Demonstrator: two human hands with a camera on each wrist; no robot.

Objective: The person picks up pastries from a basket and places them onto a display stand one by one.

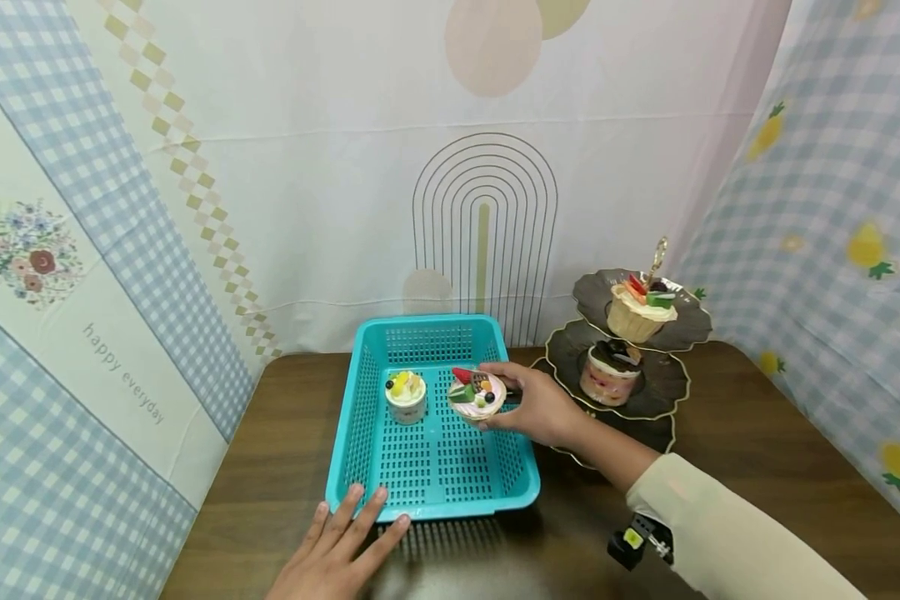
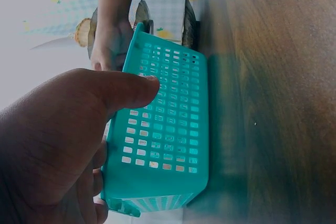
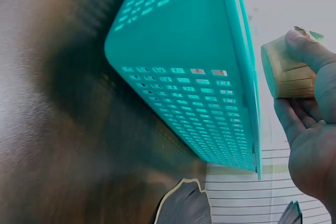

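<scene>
In the head view my right hand [image 1: 543, 404] pinches a cupcake [image 1: 477, 395] topped with cream and fruit pieces, thumb on one side and fingers on the other. It hangs over the right part of a turquoise basket [image 1: 438, 510]. The right wrist view shows the pale pleated cup of this cupcake [image 3: 294, 74] beyond the basket's rim. A small dessert cup [image 1: 407, 398] with yellow fruit and cream stands inside the basket. At the front left corner, my left hand [image 1: 341, 542] has spread, mostly straight fingers by the rim, its thumb across the perforated wall [image 2: 168, 129].
Right of the basket stands a tiered, dark stand [image 1: 678, 392] with gold edges. One tier bears another cupcake [image 1: 641, 310]; the tier below holds a layered dessert cup [image 1: 610, 372]. A brown wooden table [image 1: 270, 467] lies beneath, with patterned cloths [image 1: 330, 225] behind and beside it.
</scene>
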